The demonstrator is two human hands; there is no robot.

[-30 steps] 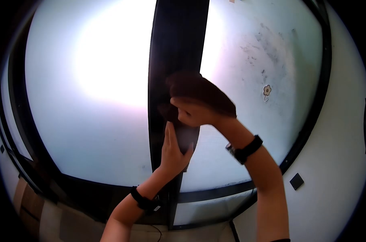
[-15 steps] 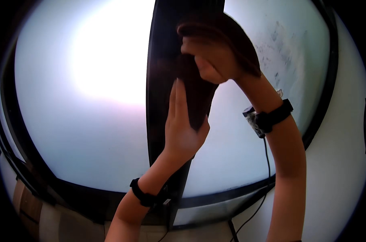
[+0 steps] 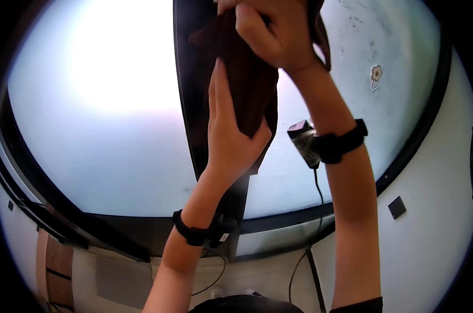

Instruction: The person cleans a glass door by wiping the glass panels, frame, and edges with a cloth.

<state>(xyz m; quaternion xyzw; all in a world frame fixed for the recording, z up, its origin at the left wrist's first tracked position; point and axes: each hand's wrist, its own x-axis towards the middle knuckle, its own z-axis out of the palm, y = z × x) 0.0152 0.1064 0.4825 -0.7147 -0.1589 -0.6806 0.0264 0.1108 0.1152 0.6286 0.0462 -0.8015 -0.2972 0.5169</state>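
A dark brown cloth [image 3: 244,78] hangs in front of the black vertical frame [image 3: 187,62] between two frosted glass panels. My right hand [image 3: 278,31], near the top edge of the view, has its fingers curled on the cloth's upper part. Lower down, my left hand [image 3: 231,130] lies against the cloth with its fingers extended upward and its thumb apart. Both wrists wear black straps, and a small device with a cable [image 3: 305,143] sits at the right wrist.
A flower-shaped hook [image 3: 375,75] is stuck on the right glass panel [image 3: 403,104], which has grey smudges. A dark square plate [image 3: 397,207] is on the white wall at right. Wooden drawers [image 3: 59,261] stand at lower left; cables hang near the floor.
Both hands and the cloth have moved up in the view, my right hand reaching the top edge. More of the floor and my shoes now shows at the bottom.
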